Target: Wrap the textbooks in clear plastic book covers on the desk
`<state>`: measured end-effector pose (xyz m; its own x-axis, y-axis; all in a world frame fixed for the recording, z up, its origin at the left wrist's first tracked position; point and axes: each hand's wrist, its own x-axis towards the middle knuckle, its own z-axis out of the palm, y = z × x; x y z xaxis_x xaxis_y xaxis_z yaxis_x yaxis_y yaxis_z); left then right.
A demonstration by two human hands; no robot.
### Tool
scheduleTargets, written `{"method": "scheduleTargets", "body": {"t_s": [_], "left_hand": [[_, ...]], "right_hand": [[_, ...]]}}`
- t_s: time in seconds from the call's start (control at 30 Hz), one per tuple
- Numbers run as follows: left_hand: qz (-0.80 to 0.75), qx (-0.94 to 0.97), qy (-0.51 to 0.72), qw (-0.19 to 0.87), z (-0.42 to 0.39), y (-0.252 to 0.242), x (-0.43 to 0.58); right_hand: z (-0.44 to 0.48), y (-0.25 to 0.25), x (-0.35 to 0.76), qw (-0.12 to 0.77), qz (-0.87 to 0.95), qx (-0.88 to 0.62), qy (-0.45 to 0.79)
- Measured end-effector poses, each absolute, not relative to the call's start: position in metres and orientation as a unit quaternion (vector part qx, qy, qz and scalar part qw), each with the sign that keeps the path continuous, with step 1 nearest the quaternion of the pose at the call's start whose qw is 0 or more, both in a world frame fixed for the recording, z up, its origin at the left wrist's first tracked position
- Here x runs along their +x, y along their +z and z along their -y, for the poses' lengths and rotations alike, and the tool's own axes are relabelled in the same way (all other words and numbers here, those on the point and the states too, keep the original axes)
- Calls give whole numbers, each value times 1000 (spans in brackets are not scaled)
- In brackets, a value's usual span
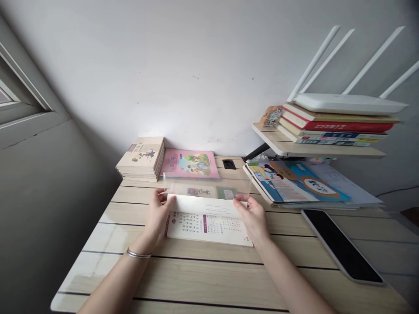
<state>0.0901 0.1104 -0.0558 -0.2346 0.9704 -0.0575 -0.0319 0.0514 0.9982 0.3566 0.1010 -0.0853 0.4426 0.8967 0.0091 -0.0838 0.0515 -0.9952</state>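
Observation:
Low over the desk, a thin open book [209, 231] with printed pages lies turned sideways between my hands. My left hand [159, 210] pinches its far left edge, thumb on the page and fingers behind; a silver bangle is on that wrist. At the far right edge, my right hand [253, 216] grips the book the same way. Beyond the page, a clear plastic book cover [235, 182] stands up, with the book's coloured outer cover [209, 191] partly visible through it. How far the book is tucked into the plastic is hard to tell.
A stack of beige books [142, 155] and a pink book [193, 163] lie at the back left. At right are blue workbooks [301, 183], a phone [340, 244], and a raised shelf [327, 150] bearing books [340, 126] and a white router [350, 103].

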Motion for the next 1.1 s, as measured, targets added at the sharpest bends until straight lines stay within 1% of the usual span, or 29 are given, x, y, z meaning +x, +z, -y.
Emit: {"method": "scheduleTargets", "body": {"t_s": [0.1, 0.27, 0.43, 0.73, 1.1], "left_hand": [[-573, 420, 546, 444, -110, -55, 92], [-524, 398, 581, 479, -115, -61, 91], [-501, 385, 612, 475, -119, -65, 91], [-491, 388, 627, 464, -117, -65, 92], [-507, 394, 606, 469, -117, -69, 94]], "right_hand": [[-100, -85, 356, 633, 357, -567, 389], [-104, -85, 358, 635, 365, -566, 379], [-107, -85, 363, 616, 377, -562, 402], [-105, -85, 359, 629, 394, -581, 334], [-101, -86, 358, 635, 389, -570, 346]]}}
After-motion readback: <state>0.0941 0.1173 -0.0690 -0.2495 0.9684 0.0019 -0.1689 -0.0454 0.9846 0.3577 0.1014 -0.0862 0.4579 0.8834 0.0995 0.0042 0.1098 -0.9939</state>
